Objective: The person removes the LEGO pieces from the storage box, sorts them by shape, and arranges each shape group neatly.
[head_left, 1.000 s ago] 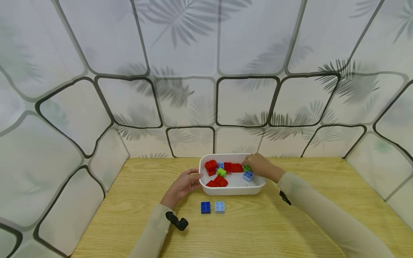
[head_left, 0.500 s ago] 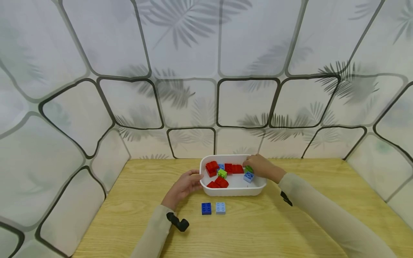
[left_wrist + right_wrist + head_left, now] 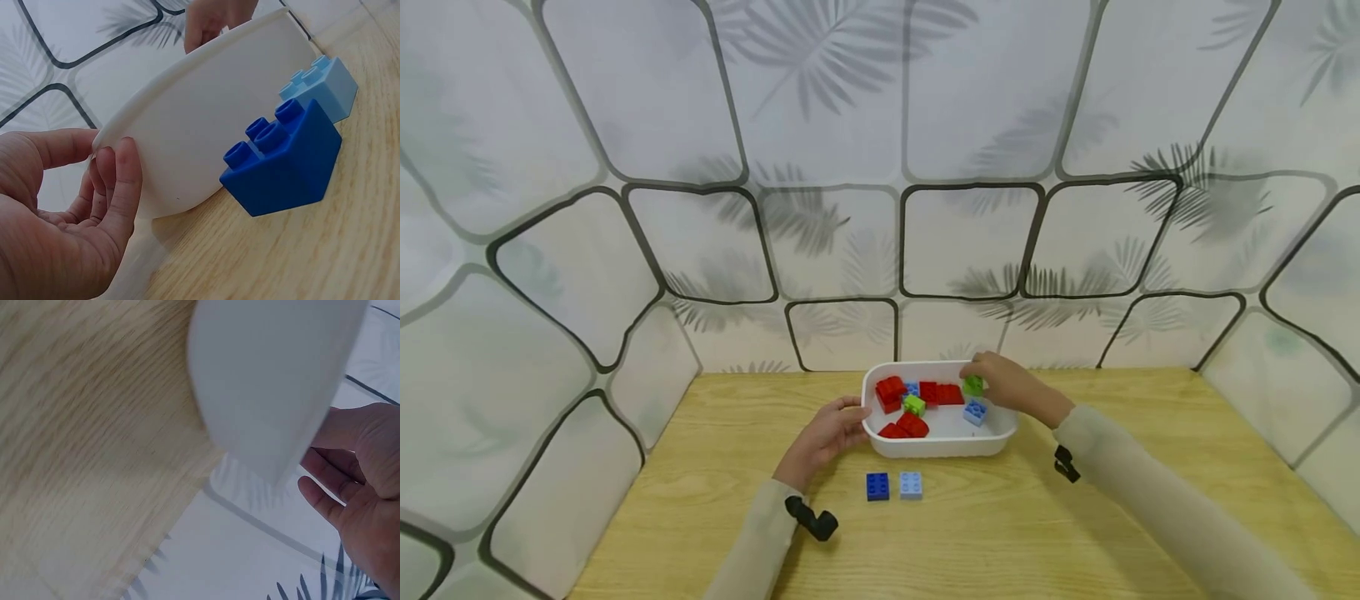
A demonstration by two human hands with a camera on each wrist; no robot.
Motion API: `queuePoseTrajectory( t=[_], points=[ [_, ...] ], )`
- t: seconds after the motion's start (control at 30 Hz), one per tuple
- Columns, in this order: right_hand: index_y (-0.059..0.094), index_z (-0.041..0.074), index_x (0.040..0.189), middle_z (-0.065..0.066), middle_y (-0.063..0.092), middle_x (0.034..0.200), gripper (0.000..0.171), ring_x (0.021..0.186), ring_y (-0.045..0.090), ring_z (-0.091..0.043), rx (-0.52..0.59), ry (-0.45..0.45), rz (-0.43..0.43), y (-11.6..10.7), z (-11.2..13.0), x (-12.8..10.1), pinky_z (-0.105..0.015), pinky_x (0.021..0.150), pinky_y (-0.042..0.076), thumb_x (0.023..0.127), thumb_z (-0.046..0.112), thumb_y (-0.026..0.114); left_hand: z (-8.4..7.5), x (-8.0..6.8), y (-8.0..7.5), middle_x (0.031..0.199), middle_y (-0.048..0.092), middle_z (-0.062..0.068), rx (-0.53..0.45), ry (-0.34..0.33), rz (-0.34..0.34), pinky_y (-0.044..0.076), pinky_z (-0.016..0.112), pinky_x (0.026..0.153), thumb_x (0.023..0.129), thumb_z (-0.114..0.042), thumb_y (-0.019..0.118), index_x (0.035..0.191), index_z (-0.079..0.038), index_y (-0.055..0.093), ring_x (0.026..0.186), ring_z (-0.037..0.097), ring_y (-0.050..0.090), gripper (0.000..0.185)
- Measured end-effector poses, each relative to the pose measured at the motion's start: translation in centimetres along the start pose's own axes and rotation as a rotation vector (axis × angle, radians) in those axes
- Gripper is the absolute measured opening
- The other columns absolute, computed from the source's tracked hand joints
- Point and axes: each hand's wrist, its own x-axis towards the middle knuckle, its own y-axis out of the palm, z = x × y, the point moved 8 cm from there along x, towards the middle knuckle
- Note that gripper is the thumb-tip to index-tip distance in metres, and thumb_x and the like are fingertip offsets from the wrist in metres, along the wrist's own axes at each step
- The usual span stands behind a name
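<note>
Two hands at the white tray (image 3: 940,442), which sits near the worktop's (image 3: 700,500) far edge, roughly mid-width. Left hand (image 3: 823,433) holds the tray's left end, thumb over the rim, fingers (image 3: 122,187) curled against the outer wall. Right hand (image 3: 1011,390) is over the tray's far-right corner, pinching a green brick (image 3: 973,385) at its fingertips, lifted above the others. In the tray: several red bricks (image 3: 904,425), a lime brick (image 3: 913,405), a light blue brick (image 3: 975,412). On the worktop just in front of the tray, toward the near edge: a dark blue brick (image 3: 877,486) and a pale blue brick (image 3: 911,484), side by side, touching or nearly so.
</note>
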Motion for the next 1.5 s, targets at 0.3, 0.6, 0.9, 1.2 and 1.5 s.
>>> queuePoseTrajectory(
  t=[0.3,0.6,0.9,1.2,1.5],
  points=[
    [0.071,0.003,0.116,-0.009,0.068,0.106,0.041,0.100,0.064,-0.026,0.109,-0.073,-0.232,-2.7,3.5,-2.9,-0.045,0.086,0.058,0.079,-0.010,0.080,0.6,-0.1,-0.6,0.116,0.062,0.016,0.034,0.005,0.002,0.059,0.026,0.077,0.102,-0.014,0.062,0.135,0.003,0.048,0.087,0.018,0.061,0.040],
    [0.070,0.009,0.121,-0.005,0.067,0.115,0.048,0.106,0.064,-0.024,0.221,-0.059,-0.335,-4.1,6.4,-6.8,-0.044,0.087,0.059,0.078,-0.005,0.084,0.9,-0.4,0.1,0.113,0.064,0.014,0.060,-0.012,0.041,0.059,0.026,0.078,0.101,-0.013,0.062,0.133,0.003,0.048,0.084,0.016,0.063,0.039],
    [0.071,0.009,0.120,-0.006,0.068,0.118,0.045,0.109,0.065,-0.025,0.264,-0.078,-0.301,-4.6,8.3,-7.6,-0.043,0.088,0.059,0.079,-0.005,0.082,-0.5,-0.1,-0.1,0.111,0.063,0.014,0.082,0.020,0.034,0.058,0.024,0.076,0.101,-0.012,0.061,0.132,0.004,0.048,0.081,0.016,0.063,0.038],
    [0.071,0.011,0.120,-0.005,0.067,0.117,0.043,0.108,0.062,-0.023,0.231,-0.138,-0.196,-3.4,9.5,-6.7,-0.041,0.090,0.058,0.081,-0.003,0.082,-0.3,0.3,-0.4,0.106,0.063,0.010,0.069,0.018,0.019,0.059,0.025,0.077,0.102,-0.013,0.060,0.135,0.003,0.045,0.082,0.016,0.063,0.039],
    [0.073,0.015,0.117,0.001,0.069,0.117,0.035,0.110,0.063,-0.017,0.205,-0.214,-0.059,-0.9,11.5,-6.5,-0.037,0.094,0.057,0.085,0.001,0.079,-0.3,0.2,0.0,0.109,0.064,0.011,0.083,0.023,0.004,0.058,0.023,0.075,0.103,-0.014,0.058,0.139,0.003,0.043,0.082,0.013,0.063,0.042]
  ],
)
